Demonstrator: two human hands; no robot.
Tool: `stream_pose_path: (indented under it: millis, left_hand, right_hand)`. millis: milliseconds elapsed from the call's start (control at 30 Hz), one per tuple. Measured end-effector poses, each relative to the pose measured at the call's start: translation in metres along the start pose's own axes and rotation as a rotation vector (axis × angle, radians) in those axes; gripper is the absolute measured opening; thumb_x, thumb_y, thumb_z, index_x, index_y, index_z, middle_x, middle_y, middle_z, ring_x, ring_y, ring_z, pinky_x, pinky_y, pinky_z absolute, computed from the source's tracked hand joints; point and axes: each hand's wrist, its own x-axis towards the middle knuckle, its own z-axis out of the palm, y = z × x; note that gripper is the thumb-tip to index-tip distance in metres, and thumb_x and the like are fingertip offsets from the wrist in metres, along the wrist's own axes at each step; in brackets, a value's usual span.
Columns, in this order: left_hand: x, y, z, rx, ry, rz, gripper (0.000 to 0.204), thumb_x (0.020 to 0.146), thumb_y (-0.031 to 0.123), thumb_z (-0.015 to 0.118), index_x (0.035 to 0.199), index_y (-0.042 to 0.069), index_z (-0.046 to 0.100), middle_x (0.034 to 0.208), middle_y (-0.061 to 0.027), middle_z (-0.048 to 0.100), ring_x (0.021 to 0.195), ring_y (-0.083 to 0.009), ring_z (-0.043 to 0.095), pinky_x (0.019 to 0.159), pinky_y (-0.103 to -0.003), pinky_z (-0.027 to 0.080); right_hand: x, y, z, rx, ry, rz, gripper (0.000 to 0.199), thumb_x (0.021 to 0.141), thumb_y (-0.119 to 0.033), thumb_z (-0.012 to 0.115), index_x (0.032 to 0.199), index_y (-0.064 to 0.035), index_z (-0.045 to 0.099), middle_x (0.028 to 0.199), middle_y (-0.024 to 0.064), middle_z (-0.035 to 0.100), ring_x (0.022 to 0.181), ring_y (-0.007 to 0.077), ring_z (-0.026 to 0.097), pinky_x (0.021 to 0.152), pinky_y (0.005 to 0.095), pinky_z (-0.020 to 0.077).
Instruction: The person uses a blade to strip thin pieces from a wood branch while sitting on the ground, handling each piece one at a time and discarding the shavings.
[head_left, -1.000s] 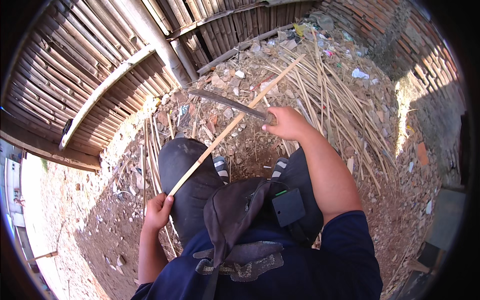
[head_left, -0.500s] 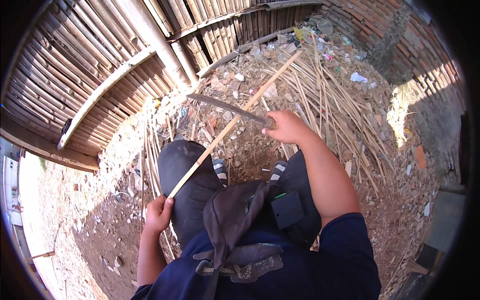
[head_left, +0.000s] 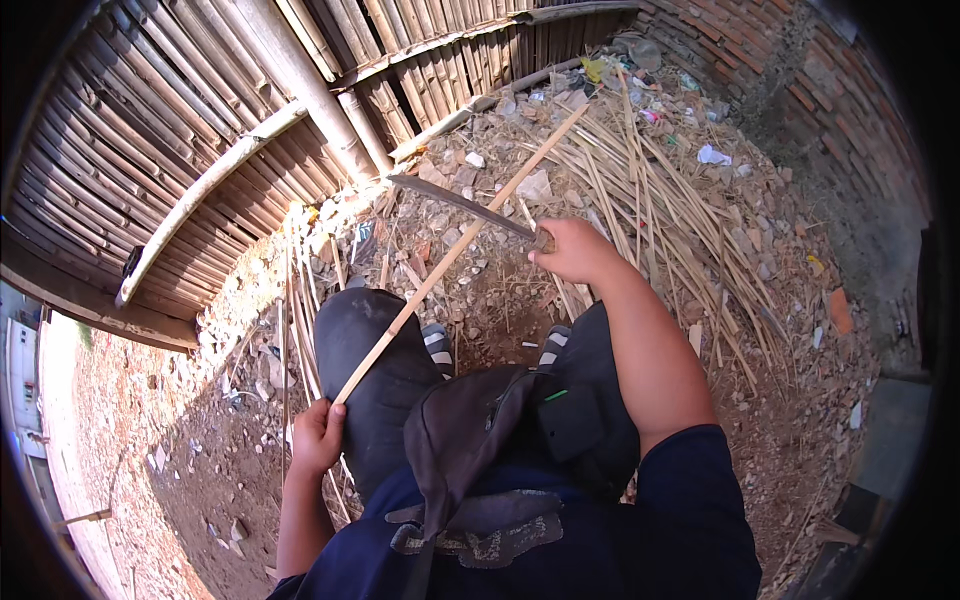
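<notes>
My left hand (head_left: 317, 437) is closed round the near end of a long, pale bamboo strip (head_left: 437, 275), beside my left knee. The strip slants up and away to the right, over my thigh and the rubble. In my right hand (head_left: 575, 251) is the handle of a machete (head_left: 465, 204), fingers wrapped round it. Its dark blade points left and crosses the strip about midway along; whether they touch I cannot tell. A heap of split bamboo strips (head_left: 690, 240) lies on the ground beyond my right hand.
More strips (head_left: 298, 300) stand by my left knee. A bamboo wall (head_left: 200, 140) rises at the far left, a brick wall (head_left: 850, 130) at the far right. Stones and litter cover the ground (head_left: 490, 310) around my striped footwear (head_left: 437, 345). A dark bag (head_left: 465, 420) hangs at my front.
The view has shifted slightly. My right hand and the machete sit a touch further right and lower against the strip; both hands keep their holds.
</notes>
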Motion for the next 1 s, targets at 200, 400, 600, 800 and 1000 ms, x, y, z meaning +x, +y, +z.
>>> stream_pose_path:
  millis: [200,400,600,800,1000]
  left_hand:
    - [-0.007,0.023,0.000,0.428,0.171,0.095,0.041,0.099,0.033,0.062,0.073,0.004,0.050,0.060,-0.0202,0.057,0.057,-0.0442,0.057,0.054,-0.051,0.043]
    - [-0.007,0.026,0.009,0.333,0.203,0.116,0.039,0.098,0.031,0.063,0.074,0.004,0.049,0.060,-0.0206,0.057,0.057,-0.0448,0.059,0.053,-0.054,0.043]
    - [-0.005,0.021,0.008,0.309,0.187,0.133,0.038,0.099,0.030,0.062,0.074,0.004,0.049,0.059,-0.0204,0.055,0.056,-0.0445,0.058,0.052,-0.052,0.043]
    - [0.000,0.008,0.003,0.209,0.128,0.139,0.041,0.099,0.031,0.062,0.073,0.003,0.049,0.059,-0.0200,0.054,0.056,-0.0431,0.057,0.053,-0.049,0.041]
    - [0.001,0.018,-0.002,0.161,0.104,0.073,0.043,0.098,0.033,0.064,0.071,0.003,0.050,0.057,-0.0187,0.054,0.054,-0.0405,0.056,0.052,-0.048,0.041]
  right_hand:
    - [-0.007,-0.024,-0.005,-0.104,-0.132,0.036,0.038,0.081,-0.033,0.078,0.108,-0.0077,0.068,0.091,0.0210,0.070,0.094,0.0412,0.067,0.081,0.0496,0.0525]
    - [0.000,-0.011,0.000,-0.082,-0.234,0.025,0.036,0.082,-0.030,0.075,0.112,-0.0106,0.068,0.097,0.0181,0.072,0.096,0.0380,0.069,0.086,0.0485,0.0542]
    - [-0.004,-0.025,0.001,-0.101,-0.052,0.093,0.039,0.081,-0.029,0.076,0.115,-0.0102,0.069,0.097,0.0174,0.072,0.097,0.0377,0.069,0.086,0.0477,0.0545]
    - [0.010,0.009,0.012,0.065,-0.188,0.015,0.042,0.080,-0.031,0.077,0.111,-0.0043,0.068,0.103,0.0214,0.070,0.101,0.0391,0.067,0.088,0.0468,0.0531]
    - [0.008,0.007,-0.003,0.012,-0.021,0.261,0.048,0.080,-0.032,0.076,0.118,-0.0042,0.068,0.110,0.0234,0.070,0.106,0.0389,0.067,0.093,0.0463,0.0523]
